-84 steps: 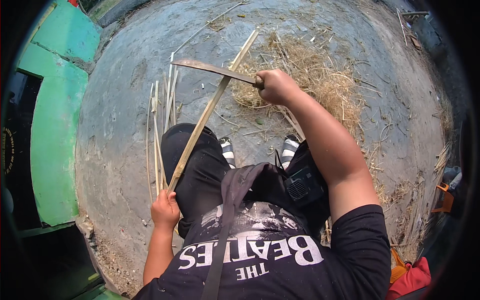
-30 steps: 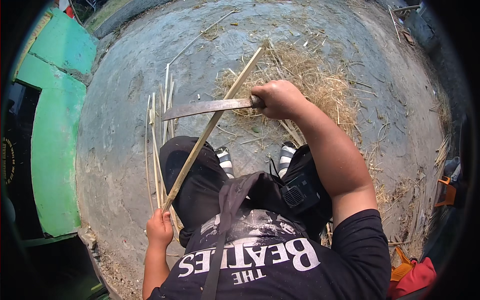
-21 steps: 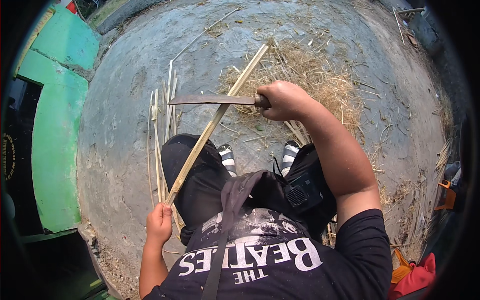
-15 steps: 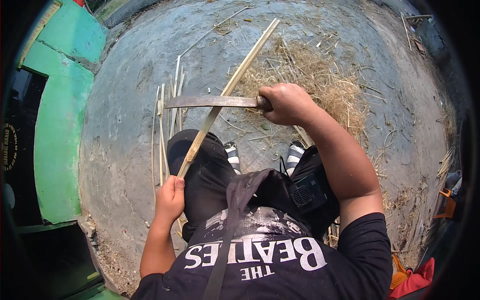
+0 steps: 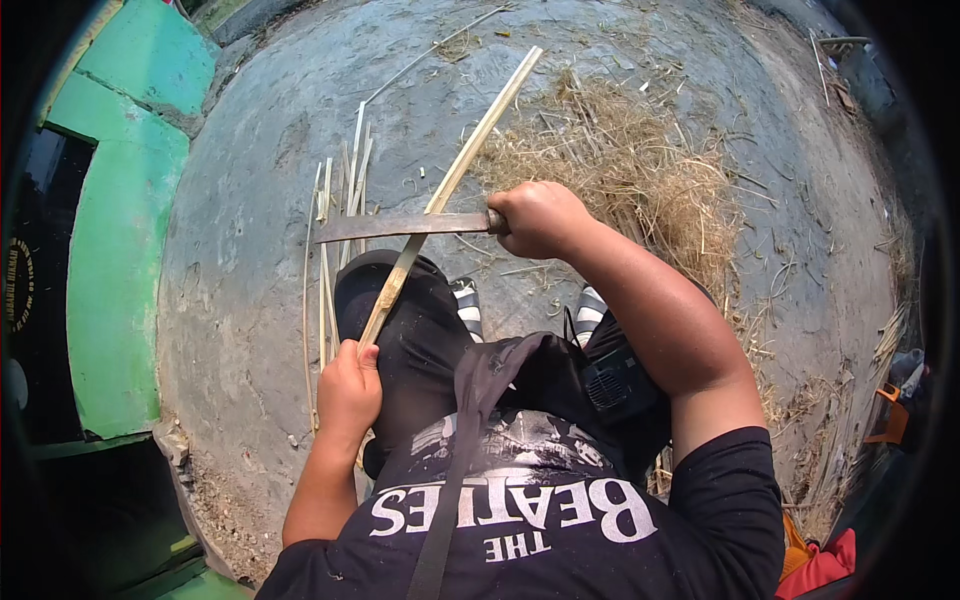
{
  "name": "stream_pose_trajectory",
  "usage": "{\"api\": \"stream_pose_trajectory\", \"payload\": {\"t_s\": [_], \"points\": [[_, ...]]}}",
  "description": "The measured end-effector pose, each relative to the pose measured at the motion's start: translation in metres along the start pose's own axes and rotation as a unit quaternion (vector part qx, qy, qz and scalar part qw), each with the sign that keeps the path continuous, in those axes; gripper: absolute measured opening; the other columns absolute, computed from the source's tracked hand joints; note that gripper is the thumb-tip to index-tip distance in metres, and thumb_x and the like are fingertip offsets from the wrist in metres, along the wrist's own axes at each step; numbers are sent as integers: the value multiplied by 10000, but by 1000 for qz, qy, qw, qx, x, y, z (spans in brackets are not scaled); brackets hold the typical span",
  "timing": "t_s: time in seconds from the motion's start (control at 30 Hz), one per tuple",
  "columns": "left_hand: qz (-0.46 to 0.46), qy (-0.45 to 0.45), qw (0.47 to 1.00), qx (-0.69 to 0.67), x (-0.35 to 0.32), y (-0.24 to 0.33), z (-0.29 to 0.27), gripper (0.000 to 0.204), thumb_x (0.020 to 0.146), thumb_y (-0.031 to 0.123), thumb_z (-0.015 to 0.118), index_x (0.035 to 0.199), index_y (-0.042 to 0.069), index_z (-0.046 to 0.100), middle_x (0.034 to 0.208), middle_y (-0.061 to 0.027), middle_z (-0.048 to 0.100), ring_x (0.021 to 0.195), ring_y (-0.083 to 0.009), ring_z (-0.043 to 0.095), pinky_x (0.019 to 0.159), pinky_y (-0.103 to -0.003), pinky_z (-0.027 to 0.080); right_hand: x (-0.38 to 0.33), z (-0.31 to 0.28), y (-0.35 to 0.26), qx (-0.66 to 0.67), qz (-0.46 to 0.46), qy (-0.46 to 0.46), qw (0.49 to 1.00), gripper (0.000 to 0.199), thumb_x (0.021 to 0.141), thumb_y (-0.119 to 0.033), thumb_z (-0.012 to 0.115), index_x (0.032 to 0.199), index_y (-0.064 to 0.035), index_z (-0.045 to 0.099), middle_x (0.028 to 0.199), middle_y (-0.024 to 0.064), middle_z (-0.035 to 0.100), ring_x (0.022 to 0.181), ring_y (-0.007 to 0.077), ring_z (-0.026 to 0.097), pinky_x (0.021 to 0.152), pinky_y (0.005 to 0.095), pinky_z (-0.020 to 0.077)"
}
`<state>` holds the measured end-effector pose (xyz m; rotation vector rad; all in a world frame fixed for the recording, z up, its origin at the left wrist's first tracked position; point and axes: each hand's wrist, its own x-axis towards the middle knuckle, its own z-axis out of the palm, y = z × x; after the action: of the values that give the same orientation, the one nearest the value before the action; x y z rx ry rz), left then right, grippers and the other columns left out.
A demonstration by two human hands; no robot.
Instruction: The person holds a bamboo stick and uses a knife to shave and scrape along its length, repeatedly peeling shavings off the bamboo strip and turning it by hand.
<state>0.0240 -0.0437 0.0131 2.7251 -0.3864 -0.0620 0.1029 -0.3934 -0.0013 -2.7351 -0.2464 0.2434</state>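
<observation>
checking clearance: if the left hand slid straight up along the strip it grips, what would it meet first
Probably the knife blade, which lies across the bamboo strip just ahead of the left hand. The right hand holds that knife. Depth is hard to judge.

The single view came from a fisheye camera worn on the person's head, looking steeply down over the chest and lap – close enough that the black T-shirt (image 5: 520,510) filled the lower edge. It faced forward and down onto the grey concrete floor (image 5: 250,230), whose edges bent toward the dark rim. The green wall (image 5: 120,250) curved along the left side – no second view shared the scene.
</observation>
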Motion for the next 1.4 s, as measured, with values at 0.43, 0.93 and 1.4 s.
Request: {"api": "stream_pose_trajectory", "payload": {"t_s": [0.43,0.93,1.4], "points": [[46,-8,998,-31,0,-4,3,333,1056,300,544,863,29,534,683,-247,602,668,-505,598,557,-545,436,-4,-10,13,-31,-69,40,996,159,803,-225,684,915,-116,716,859,156,728,861,370,716,771,493,578],[15,2,999,49,3,2,2,375,1061,352,518,845,46,529,679,-239,615,670,-500,614,566,-565,450,3,-19,61,33,136,49,989,211,787,-200,667,972,-121,735,939,150,743,918,361,718,831,485,577],[23,-3,996,87,4,0,1,368,1049,366,539,849,57,542,697,-219,629,666,-487,622,571,-566,462,1,-21,64,53,122,-1,991,223,823,-182,649,1012,-97,733,972,186,738,957,382,704,858,472,565]]}}
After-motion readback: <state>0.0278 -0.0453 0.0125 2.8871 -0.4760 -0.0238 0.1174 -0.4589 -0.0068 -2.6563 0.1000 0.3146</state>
